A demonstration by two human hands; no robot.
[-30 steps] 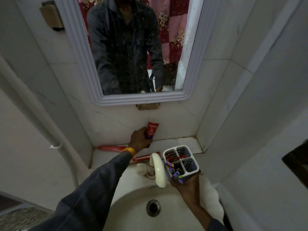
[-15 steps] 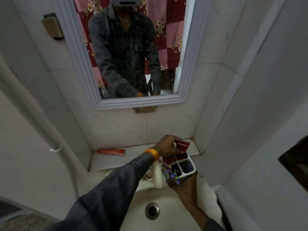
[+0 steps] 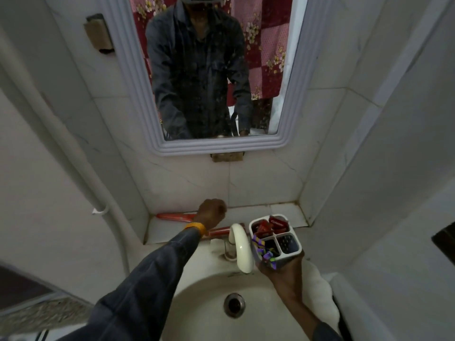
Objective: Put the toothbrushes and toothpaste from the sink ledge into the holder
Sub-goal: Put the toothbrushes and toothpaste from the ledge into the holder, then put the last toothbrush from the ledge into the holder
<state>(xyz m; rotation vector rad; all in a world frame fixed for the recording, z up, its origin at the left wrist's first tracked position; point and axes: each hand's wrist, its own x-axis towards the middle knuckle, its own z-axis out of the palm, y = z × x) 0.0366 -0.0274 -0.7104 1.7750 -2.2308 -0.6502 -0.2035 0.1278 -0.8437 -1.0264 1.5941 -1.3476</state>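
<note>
My right hand [image 3: 283, 274] grips a white four-compartment holder [image 3: 285, 256] from below, over the right side of the sink. Red toothpaste tubes [image 3: 277, 222] stand in its two back compartments, and purple-patterned pieces [image 3: 261, 247] stick out at its front left. My left hand [image 3: 211, 212] hovers over the sink ledge [image 3: 283, 210] with its fingers curled and nothing visible in them. Beneath it, a long red tube [image 3: 172, 216] lies on the ledge's left part. Another red tube [image 3: 220, 233] lies along the ledge's front edge behind the tap.
A white curved tap [image 3: 240, 249] stands just left of the holder. The basin [image 3: 197, 296] with its drain [image 3: 234, 305] is below. A framed mirror [image 3: 221, 146] hangs on the tiled wall above; a white pipe [image 3: 81, 168] runs down the left wall.
My left hand carried a red toothpaste tube from the ledge to the holder, left it in a back compartment, and has moved back left over the ledge.
</note>
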